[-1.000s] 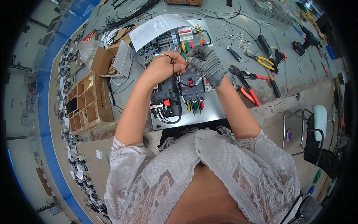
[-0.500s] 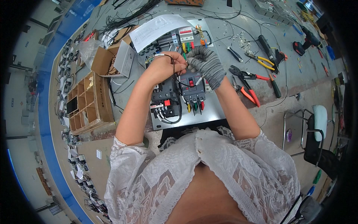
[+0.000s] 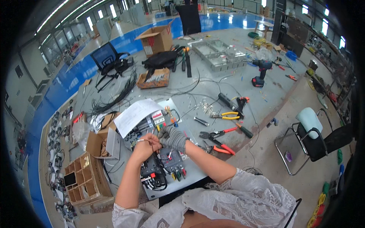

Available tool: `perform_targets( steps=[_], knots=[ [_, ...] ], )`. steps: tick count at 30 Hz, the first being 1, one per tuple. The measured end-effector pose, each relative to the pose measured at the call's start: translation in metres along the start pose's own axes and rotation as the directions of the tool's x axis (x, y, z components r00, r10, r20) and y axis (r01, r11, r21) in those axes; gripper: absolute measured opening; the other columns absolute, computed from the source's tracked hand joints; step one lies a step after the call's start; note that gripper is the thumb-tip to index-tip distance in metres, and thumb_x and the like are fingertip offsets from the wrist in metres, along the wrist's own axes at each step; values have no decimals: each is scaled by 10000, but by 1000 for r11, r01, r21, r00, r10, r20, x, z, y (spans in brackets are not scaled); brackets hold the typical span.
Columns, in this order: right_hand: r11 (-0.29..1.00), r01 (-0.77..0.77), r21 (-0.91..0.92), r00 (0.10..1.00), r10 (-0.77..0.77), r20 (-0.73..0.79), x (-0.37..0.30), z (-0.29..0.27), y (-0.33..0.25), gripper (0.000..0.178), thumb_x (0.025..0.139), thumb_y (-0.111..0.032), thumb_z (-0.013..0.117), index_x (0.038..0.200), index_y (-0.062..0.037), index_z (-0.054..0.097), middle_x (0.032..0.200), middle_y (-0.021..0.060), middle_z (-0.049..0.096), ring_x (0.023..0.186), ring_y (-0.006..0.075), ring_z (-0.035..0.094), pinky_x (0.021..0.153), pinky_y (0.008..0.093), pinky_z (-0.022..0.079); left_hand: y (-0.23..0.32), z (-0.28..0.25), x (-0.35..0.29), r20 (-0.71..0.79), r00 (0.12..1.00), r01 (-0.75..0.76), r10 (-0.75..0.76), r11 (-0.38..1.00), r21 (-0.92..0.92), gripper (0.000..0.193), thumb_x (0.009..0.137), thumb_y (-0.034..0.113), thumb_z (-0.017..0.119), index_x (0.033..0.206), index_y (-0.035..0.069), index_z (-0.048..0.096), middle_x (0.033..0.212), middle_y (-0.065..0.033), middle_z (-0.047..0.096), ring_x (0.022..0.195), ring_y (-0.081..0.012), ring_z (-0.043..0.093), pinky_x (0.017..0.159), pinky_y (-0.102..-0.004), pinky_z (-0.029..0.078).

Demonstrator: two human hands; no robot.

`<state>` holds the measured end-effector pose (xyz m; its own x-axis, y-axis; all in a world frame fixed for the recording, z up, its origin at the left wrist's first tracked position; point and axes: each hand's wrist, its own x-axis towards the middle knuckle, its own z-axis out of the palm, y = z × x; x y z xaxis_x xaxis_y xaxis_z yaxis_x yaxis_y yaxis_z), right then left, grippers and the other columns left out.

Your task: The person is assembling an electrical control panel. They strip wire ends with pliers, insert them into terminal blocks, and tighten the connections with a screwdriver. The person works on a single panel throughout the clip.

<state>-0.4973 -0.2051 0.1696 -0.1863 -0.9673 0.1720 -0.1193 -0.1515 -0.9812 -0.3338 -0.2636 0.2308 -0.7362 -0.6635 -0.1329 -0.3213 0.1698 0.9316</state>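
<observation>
My bare left hand (image 3: 144, 148) is closed in a pinch on a thin black wire (image 3: 153, 145) over a metal mounting plate (image 3: 189, 177). Against its fingertips rests my right hand (image 3: 173, 139), in a grey striped glove, with curled fingers. What the gloved fingers grip is hidden. Beneath the hands sits a dark circuit breaker (image 3: 172, 159) with yellow, green and red terminal sleeves (image 3: 177, 174) along its near side. To its left, a black contactor (image 3: 152, 176) carries a red part and white-marked wires. A paper sheet (image 3: 137, 116) covers some of the plate's far left parts.
Right of the plate lie red-handled crimping pliers (image 3: 218, 136), yellow-handled pliers (image 3: 227, 115) and a screwdriver (image 3: 244, 130). A cordless drill (image 3: 261, 70) stands farther back. At left are an open carton (image 3: 114, 142) and a divided wooden box (image 3: 97, 178). A chair (image 3: 308, 129) stands at right.
The head view has tilted up and turned, so the far table and hall now show and the plate sits lower left. Both hands stay together over the breaker.
</observation>
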Motion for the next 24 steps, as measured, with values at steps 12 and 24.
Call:
perform_targets(
  steps=[12, 24],
  knots=[
    [991, -128, -26, 982, 130, 135, -1, -8, -37, 435, 681, -115, 782, 1025, -3, 542, 798, 74, 618, 700, 141, 607, 594, 281, 505, -5, -10, -9, 51, 988, -146, 148, 989, -39, 265, 746, -42, 652, 989, 34, 575, 728, -39, 634, 667, -101, 599, 629, -254, 492],
    [988, -61, -145, 998, 62, 2, -43, -42, -27, 353, 787, -78, 679, 1094, -29, 512, 906, 89, 614, 867, 180, 623, 748, 291, 512, -10, -7, -2, 78, 981, -175, 179, 983, -54, 169, 750, -15, 691, 897, 2, 610, 709, -37, 634, 651, -94, 604, 618, -240, 483]
  ],
)
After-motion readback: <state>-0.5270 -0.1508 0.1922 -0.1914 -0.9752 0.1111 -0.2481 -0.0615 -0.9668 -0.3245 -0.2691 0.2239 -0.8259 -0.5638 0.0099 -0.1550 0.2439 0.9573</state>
